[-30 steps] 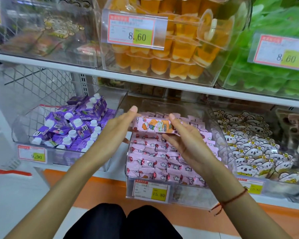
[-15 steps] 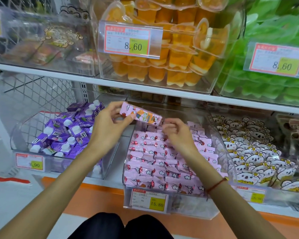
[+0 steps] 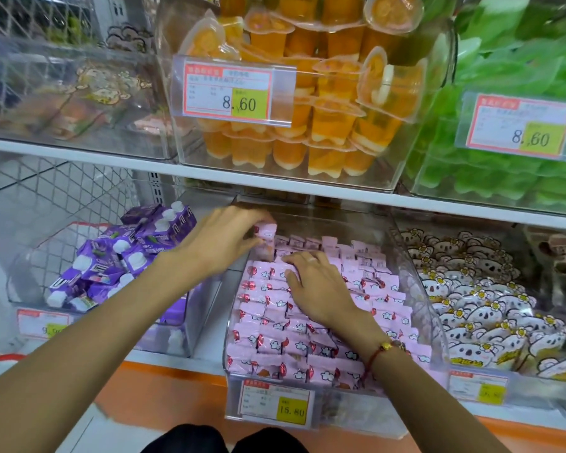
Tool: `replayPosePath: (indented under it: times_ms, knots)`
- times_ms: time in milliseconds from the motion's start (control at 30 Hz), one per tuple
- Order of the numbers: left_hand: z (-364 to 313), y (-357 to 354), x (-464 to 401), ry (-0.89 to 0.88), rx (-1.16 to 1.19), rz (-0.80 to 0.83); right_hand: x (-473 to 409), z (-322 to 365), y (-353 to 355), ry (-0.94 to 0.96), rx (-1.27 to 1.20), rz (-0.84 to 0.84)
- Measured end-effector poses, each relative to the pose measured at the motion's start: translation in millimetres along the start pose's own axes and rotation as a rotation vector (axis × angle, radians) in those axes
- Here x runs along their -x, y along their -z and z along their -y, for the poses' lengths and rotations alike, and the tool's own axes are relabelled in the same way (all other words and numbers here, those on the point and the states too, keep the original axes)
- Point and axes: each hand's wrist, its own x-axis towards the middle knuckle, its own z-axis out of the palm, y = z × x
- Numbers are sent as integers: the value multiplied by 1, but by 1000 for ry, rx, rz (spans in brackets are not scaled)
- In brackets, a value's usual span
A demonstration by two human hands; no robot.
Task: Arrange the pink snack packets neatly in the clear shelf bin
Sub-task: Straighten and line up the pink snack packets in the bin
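Up against the bin's (image 3: 435, 328) back-left edge, left hand (image 3: 223, 240) grips a packet (image 3: 264, 238).

Price tags (image 3: 239, 91): 8.60, 8.60, 15.80

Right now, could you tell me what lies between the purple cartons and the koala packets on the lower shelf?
In the head view, the clear bin of pink packets lies between them, under both hands.

Snack packets (image 3: 307, 341) in shelf bin (image 3: 435, 325), between 2 neighbouring bins.
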Motion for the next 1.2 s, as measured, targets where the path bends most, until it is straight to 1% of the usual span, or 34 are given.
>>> replayPosePath:
  times_ms: [33, 100, 167, 200, 300, 333, 433, 467, 500, 533, 600, 633, 733, 800, 900, 967, 1000, 1033, 1100, 1167, 1200]
  knots:
    - [0, -2, -5, 15, -12, 88, 0, 0, 0, 4, 2, -4]
    - [-2, -9, -12, 49, -44, 214, 1, 0, 0, 15, 8, -5]
    - [-5, -15, -15, 82, -67, 274, 1, -1, 0, 27, 16, -6]
    - [-7, -17, -16, 97, -69, 276, 1, -1, 0, 28, 17, -1]
    - [-9, -17, -10, 123, -45, 206, 0, 1, 5, 27, 33, 29]
    - [-9, -17, -4, 131, -17, 163, 0, 3, 7, 36, 41, 11]
    - [-12, -16, 30, 234, 195, -47, -1, 11, 14, 138, -15, -130]
    - [-14, -17, 43, 283, 272, -127, -4, 14, 14, 178, -47, -136]
    - [-16, -17, 54, 335, 324, -177, -6, 16, 14, 211, -52, -113]
    - [-18, -18, 64, 391, 359, -191, -9, 18, 12, 225, -37, -69]
    - [-22, -21, 75, 470, 417, -175, -17, 17, 9, 196, -7, 27]
    - [-23, -22, 78, 483, 443, -167, -21, 16, 9, 165, -7, 61]
    - [-26, -25, 85, 478, 502, -170, -35, 15, 10, 81, -12, 129]
    - [-24, -26, 86, 477, 530, -172, -42, 17, 9, 95, 54, 179]
    - [-21, -24, 86, 460, 549, -145, -43, 21, 9, 108, 151, 208]
    - [-19, -23, 84, 442, 535, -117, -40, 19, 10, 117, 164, 231]
    - [-18, -21, 83, 434, 508, -103, -36, 17, 11, 117, 132, 230]
    - [-16, -20, 81, 418, 465, -99, -31, 15, 13, 115, 89, 204]
    - [-13, -15, 71, 342, 361, -121, -17, 9, 18, 92, 35, 77]
    - [-12, -11, 52, 247, 308, -131, -1, 1, 22, 59, 74, -22]
    - [-12, -10, 39, 205, 291, -103, 6, -4, 23, 38, 104, -16]
